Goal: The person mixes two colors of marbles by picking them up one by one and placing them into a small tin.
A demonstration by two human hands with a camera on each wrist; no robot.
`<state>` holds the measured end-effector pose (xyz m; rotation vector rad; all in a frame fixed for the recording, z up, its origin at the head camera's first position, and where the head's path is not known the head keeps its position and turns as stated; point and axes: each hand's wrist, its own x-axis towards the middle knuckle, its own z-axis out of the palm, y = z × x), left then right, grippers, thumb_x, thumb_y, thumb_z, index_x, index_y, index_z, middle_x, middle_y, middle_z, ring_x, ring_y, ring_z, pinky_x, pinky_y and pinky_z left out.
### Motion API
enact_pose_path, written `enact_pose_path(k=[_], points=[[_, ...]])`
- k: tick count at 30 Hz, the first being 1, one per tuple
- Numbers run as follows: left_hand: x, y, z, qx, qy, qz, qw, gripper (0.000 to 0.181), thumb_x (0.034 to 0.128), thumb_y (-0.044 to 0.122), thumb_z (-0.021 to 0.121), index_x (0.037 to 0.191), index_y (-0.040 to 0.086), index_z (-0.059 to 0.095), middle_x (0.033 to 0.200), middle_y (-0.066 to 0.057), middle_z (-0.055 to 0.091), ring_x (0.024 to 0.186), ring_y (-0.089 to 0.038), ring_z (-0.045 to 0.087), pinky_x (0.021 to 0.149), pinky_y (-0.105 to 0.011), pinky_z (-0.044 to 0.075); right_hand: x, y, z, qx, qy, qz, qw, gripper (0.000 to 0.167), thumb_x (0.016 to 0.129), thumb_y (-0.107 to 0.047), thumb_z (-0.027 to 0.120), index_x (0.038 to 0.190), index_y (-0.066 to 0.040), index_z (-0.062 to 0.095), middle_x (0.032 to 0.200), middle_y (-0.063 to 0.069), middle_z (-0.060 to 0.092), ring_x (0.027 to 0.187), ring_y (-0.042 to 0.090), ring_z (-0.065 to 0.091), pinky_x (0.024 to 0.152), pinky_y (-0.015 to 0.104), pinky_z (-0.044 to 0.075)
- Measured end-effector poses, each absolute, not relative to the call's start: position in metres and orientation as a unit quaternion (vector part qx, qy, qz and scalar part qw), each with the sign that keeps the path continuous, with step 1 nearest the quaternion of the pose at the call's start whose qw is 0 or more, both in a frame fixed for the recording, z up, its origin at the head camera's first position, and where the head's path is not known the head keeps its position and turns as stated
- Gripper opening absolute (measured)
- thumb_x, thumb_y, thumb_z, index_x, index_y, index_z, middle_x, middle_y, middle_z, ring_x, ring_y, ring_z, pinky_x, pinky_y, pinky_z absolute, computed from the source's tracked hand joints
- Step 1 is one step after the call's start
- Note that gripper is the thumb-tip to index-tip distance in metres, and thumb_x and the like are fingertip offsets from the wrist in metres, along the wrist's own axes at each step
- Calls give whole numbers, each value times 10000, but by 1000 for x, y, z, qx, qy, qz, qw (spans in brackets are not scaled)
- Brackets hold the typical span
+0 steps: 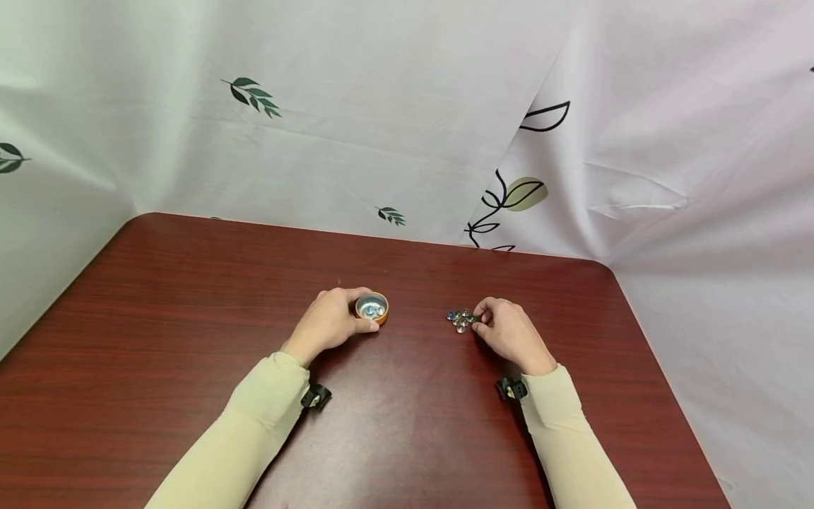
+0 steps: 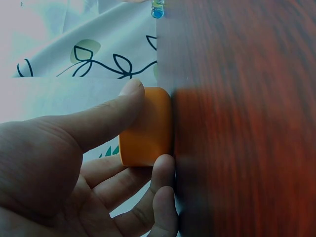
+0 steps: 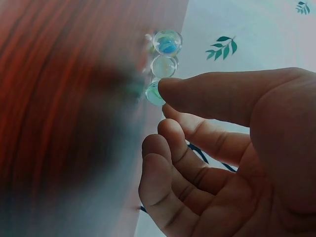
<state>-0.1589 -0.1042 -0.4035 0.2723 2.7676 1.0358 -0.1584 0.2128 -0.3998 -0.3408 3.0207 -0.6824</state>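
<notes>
My left hand [image 1: 331,319] grips a small round orange tin [image 1: 384,319] standing on the table, with a few glass marbles [image 1: 372,310] inside. In the left wrist view, thumb and fingers of the left hand [image 2: 106,163] lie around the tin's orange side [image 2: 148,126]. A cluster of several glass marbles [image 1: 461,320] lies on the table to the right of the tin. My right hand [image 1: 510,334] pinches a greenish marble [image 3: 154,94] at the cluster's right edge between thumb and forefinger; the right hand's [image 3: 212,148] other fingers are curled.
The dark red wooden table [image 1: 407,424] has rounded back corners. A white cloth [image 1: 381,106] with leaf prints hangs behind it and at both sides. Both forearms wear pale sleeves [image 1: 254,417], with small black devices [image 1: 316,396] at the wrists.
</notes>
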Motion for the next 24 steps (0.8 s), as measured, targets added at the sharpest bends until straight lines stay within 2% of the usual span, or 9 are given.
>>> enact_pose_path(k=[4, 16, 24], points=[[-159, -104, -404, 94, 928, 350, 86, 614, 815, 301, 855, 1377, 181, 637, 1139, -63, 714, 1136, -320, 601, 935, -465, 482, -158, 214, -400, -108, 970, -217, 13, 95, 852, -79, 755, 931, -80, 702, 808, 0, 626, 769, 184, 572, 714, 349, 458], [-160, -104, -403, 91, 928, 350, 91, 608, 823, 300, 849, 1380, 187, 634, 1104, -52, 717, 1124, -317, 599, 925, -458, 484, -161, 212, -403, -110, 969, -219, 14, 119, 848, -89, 758, 953, -78, 703, 806, 4, 628, 763, 184, 576, 705, 345, 457], [-159, -104, -404, 87, 927, 353, 93, 615, 823, 303, 850, 1386, 194, 629, 1141, -61, 711, 1145, -309, 599, 939, -461, 480, -162, 211, -404, -109, 970, -214, 23, 78, 858, -92, 738, 930, -91, 709, 797, -6, 627, 759, 183, 566, 710, 346, 455]])
